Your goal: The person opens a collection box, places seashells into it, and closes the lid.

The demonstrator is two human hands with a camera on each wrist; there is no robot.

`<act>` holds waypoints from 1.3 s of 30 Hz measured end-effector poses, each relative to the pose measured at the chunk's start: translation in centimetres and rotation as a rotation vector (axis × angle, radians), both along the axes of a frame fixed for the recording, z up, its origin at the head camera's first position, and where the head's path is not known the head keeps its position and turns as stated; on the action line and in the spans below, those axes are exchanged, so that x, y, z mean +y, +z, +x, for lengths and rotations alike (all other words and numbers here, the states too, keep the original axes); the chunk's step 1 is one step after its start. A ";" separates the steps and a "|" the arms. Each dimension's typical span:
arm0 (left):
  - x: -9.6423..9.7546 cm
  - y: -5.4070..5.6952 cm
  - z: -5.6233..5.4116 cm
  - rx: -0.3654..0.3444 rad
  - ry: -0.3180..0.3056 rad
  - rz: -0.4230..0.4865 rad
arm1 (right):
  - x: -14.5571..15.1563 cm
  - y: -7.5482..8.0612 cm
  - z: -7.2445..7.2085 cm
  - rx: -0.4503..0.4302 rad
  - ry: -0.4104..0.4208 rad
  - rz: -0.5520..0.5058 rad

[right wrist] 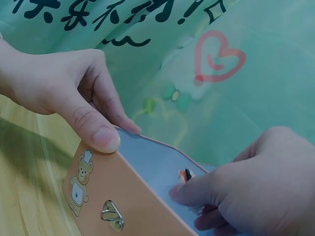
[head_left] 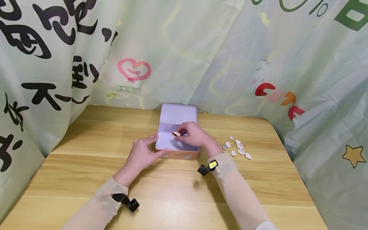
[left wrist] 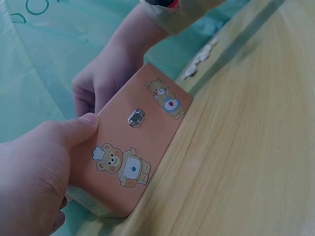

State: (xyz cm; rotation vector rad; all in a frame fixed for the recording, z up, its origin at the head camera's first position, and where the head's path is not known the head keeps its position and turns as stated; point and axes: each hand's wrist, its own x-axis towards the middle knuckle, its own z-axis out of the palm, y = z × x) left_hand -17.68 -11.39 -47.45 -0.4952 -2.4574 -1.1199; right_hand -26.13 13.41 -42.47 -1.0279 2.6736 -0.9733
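An orange tin box (head_left: 181,156) with bear pictures and a metal clasp (left wrist: 136,117) stands on the table, its lavender lid (head_left: 179,115) raised at the back. At its front left corner my left hand (head_left: 140,155) grips the box, thumb on the front wall and fingers at the left side. My right hand (head_left: 195,134) is over the opening and pinches a small seashell (head_left: 175,134) between thumb and fingers. Orange and black marks show on that shell (right wrist: 186,175) in the right wrist view. The box's floor is partly hidden by the right hand.
Several pale seashells (head_left: 240,146) lie scattered on the wooden table (head_left: 161,195) right of the box. A printed curtain (head_left: 178,57) hangs behind the table and along both sides.
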 end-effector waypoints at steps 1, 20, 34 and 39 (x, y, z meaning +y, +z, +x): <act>0.0 0.0 0.0 0.003 -0.003 0.001 | -0.1 0.0 -0.1 0.001 0.003 0.024; 0.0 0.1 0.3 -0.030 -0.001 0.024 | -1.6 -0.4 0.0 -0.005 0.040 0.188; 0.1 0.2 0.3 -0.031 -0.006 0.030 | 0.5 0.7 1.5 -0.018 0.016 -0.058; 0.1 0.4 0.4 -0.071 0.003 0.028 | 1.6 1.4 2.1 -0.016 -0.006 -0.152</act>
